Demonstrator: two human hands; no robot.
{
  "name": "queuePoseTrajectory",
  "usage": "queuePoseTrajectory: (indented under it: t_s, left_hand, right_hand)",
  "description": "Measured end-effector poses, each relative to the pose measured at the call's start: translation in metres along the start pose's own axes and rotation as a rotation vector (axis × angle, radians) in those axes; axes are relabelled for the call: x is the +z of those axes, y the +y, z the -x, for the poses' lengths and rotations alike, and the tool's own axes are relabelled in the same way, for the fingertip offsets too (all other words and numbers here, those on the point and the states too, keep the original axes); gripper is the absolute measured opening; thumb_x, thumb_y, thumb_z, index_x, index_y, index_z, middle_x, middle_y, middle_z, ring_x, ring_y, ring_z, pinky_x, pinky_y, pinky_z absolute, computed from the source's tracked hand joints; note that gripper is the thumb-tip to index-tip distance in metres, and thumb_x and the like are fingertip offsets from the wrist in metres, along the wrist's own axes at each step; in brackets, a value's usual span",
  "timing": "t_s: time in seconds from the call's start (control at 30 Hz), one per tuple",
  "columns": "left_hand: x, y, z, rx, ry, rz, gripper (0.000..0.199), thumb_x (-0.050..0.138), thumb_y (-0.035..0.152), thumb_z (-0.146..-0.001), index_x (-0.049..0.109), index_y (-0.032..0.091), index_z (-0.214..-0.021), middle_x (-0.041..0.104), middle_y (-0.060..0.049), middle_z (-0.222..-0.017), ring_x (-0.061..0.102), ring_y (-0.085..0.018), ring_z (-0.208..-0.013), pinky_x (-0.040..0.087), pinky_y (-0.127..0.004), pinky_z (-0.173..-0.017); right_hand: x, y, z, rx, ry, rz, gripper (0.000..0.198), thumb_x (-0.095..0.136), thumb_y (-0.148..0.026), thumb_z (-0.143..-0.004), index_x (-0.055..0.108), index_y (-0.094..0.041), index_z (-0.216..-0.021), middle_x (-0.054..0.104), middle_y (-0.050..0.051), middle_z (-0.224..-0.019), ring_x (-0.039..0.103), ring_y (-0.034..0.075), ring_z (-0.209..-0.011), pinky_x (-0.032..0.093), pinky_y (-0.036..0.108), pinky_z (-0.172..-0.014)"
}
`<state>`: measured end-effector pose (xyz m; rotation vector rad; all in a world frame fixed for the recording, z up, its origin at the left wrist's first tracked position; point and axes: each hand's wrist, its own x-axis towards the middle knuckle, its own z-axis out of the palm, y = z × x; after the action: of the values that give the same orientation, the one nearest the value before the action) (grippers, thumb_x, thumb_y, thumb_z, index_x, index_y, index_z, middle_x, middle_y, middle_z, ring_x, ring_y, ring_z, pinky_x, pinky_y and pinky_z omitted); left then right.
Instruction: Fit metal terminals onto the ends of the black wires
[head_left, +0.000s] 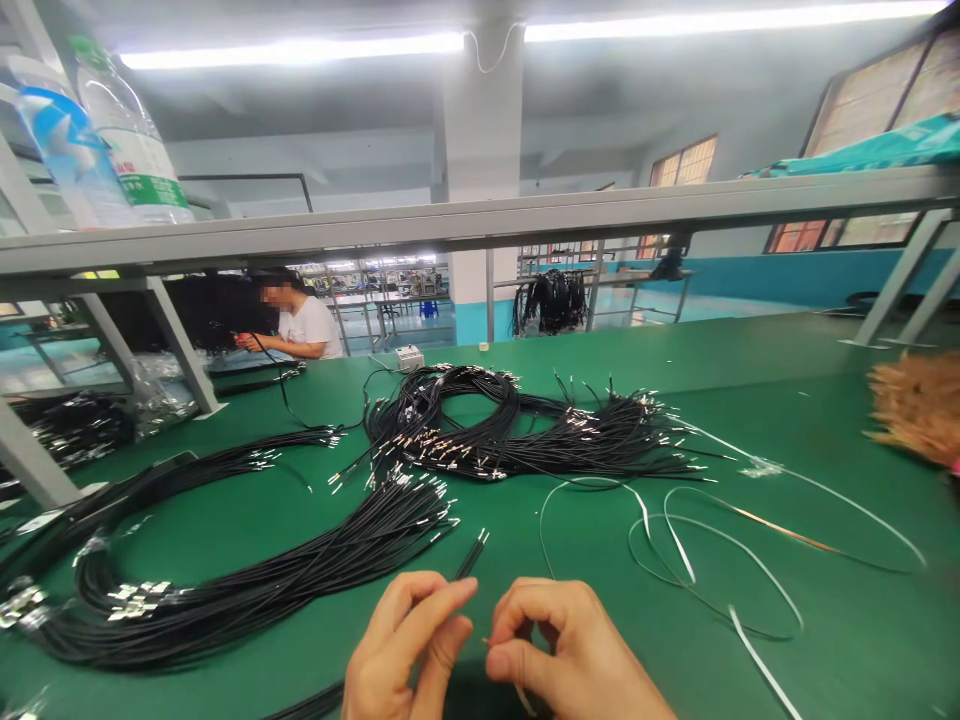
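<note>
My left hand [412, 645] is curled around a few black cables [471, 560]. Their silver-tipped ends stick out above its fingers, and their other part runs out at the lower left. Its thumb and index finger are slightly apart. Close beside it, my right hand [566, 645] pinches a thin strip between thumb and fingers. A short reddish end pokes out toward the left hand, and a pale piece shows below the thumb. Behind the right hand, a thin white strip [750, 545] loops across the green table [847, 430], with a copper-coloured stretch in it.
A large bundle of black cables [300, 560] lies left, and a coiled pile [480, 440] lies ahead. A grey shelf rail [480, 215] crosses above the table, bearing bottles [135, 150]. Brown bristly material [919, 405] is at the right. Another person [307, 325] sits beyond the table.
</note>
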<state>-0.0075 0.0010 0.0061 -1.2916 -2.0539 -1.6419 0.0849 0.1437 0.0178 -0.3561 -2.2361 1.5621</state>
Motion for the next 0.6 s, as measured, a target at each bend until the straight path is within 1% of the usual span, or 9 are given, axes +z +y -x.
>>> queuePoseTrajectory:
  t_s: [0.1, 0.17, 0.23, 0.27, 0.33, 0.4, 0.43, 0.5, 0.6]
  left_hand:
    - [-0.003, -0.009, -0.001, -0.123, -0.088, -0.122, 0.019, 0.060, 0.030, -0.091, 0.073, 0.031, -0.106, 0.067, 0.000, -0.090, 0.064, -0.017, -0.073, 0.051, -0.022, -0.062]
    - [-0.001, -0.018, 0.000, -0.183, -0.160, -0.264, 0.018, 0.060, 0.024, -0.089, 0.073, 0.027, -0.101, 0.070, -0.002, -0.093, 0.066, -0.020, -0.081, 0.054, -0.028, -0.071]
    - [0.004, -0.026, 0.003, -0.214, -0.197, -0.363, 0.021, 0.062, 0.014, -0.083, 0.074, 0.025, -0.097, 0.072, -0.004, -0.096, 0.066, -0.024, -0.092, 0.053, -0.034, -0.082]
    - [0.007, -0.030, 0.005, -0.222, -0.204, -0.393, 0.026, 0.062, 0.009, -0.079, 0.073, 0.024, -0.097, 0.072, -0.004, -0.097, 0.065, -0.025, -0.095, 0.053, -0.036, -0.085]
    - [0.013, -0.036, 0.009, -0.229, -0.212, -0.438, 0.033, 0.060, 0.004, -0.075, 0.072, 0.022, -0.099, 0.072, -0.005, -0.096, 0.065, -0.026, -0.095, 0.053, -0.037, -0.082]
    - [0.017, -0.039, 0.011, -0.233, -0.222, -0.482, 0.031, 0.058, 0.003, -0.075, 0.071, 0.021, -0.096, 0.070, -0.004, -0.087, 0.065, -0.026, -0.087, 0.053, -0.037, -0.075]
    - [0.018, -0.040, 0.011, -0.233, -0.224, -0.499, 0.028, 0.056, 0.004, -0.076, 0.071, 0.022, -0.092, 0.069, -0.003, -0.081, 0.065, -0.026, -0.082, 0.052, -0.036, -0.070]
    - [0.020, -0.041, 0.012, -0.221, -0.219, -0.515, 0.025, 0.053, 0.005, -0.080, 0.069, 0.023, -0.084, 0.066, -0.001, -0.075, 0.065, -0.024, -0.076, 0.049, -0.034, -0.066]
    - [0.019, -0.040, 0.013, -0.169, -0.188, -0.490, 0.023, 0.048, 0.012, -0.087, 0.067, 0.025, -0.086, 0.067, -0.002, -0.081, 0.065, -0.023, -0.080, 0.049, -0.033, -0.070]
  right_hand:
    - [-0.006, 0.003, -0.003, 0.110, 0.057, -0.144, 0.012, 0.067, -0.016, -0.071, 0.064, -0.019, -0.059, 0.060, -0.005, -0.048, 0.056, 0.013, -0.047, 0.039, 0.024, -0.049]
    - [-0.013, 0.005, -0.007, 0.160, 0.087, -0.283, 0.016, 0.066, -0.025, -0.077, 0.060, -0.019, -0.063, 0.061, -0.005, -0.046, 0.058, 0.013, -0.043, 0.040, 0.023, -0.047]
    - [-0.019, 0.007, -0.012, 0.172, 0.098, -0.358, 0.021, 0.066, -0.032, -0.079, 0.056, -0.019, -0.065, 0.067, -0.001, -0.053, 0.062, 0.014, -0.047, 0.043, 0.024, -0.048]
    - [-0.022, 0.008, -0.014, 0.173, 0.101, -0.374, 0.021, 0.066, -0.034, -0.079, 0.057, -0.018, -0.068, 0.068, 0.000, -0.057, 0.064, 0.014, -0.049, 0.044, 0.024, -0.049]
    - [-0.025, 0.012, -0.017, 0.180, 0.099, -0.394, 0.018, 0.068, -0.033, -0.076, 0.061, -0.017, -0.080, 0.068, -0.002, -0.060, 0.067, 0.016, -0.051, 0.046, 0.025, -0.052]
    - [-0.027, 0.017, -0.019, 0.193, 0.098, -0.409, 0.027, 0.071, -0.029, -0.072, 0.063, -0.016, -0.095, 0.065, -0.005, -0.058, 0.067, 0.017, -0.052, 0.048, 0.027, -0.054]
    - [-0.027, 0.020, -0.019, 0.195, 0.100, -0.410, 0.031, 0.072, -0.026, -0.069, 0.064, -0.016, -0.098, 0.064, -0.006, -0.058, 0.066, 0.017, -0.053, 0.049, 0.028, -0.056]
    - [-0.027, 0.026, -0.021, 0.194, 0.121, -0.396, 0.025, 0.073, -0.020, -0.065, 0.069, -0.015, -0.089, 0.062, -0.006, -0.059, 0.063, 0.016, -0.053, 0.048, 0.029, -0.058]
    - [-0.025, 0.032, -0.025, 0.193, 0.171, -0.360, 0.006, 0.071, -0.016, -0.062, 0.071, -0.014, -0.067, 0.060, -0.004, -0.054, 0.058, 0.015, -0.050, 0.044, 0.029, -0.055]
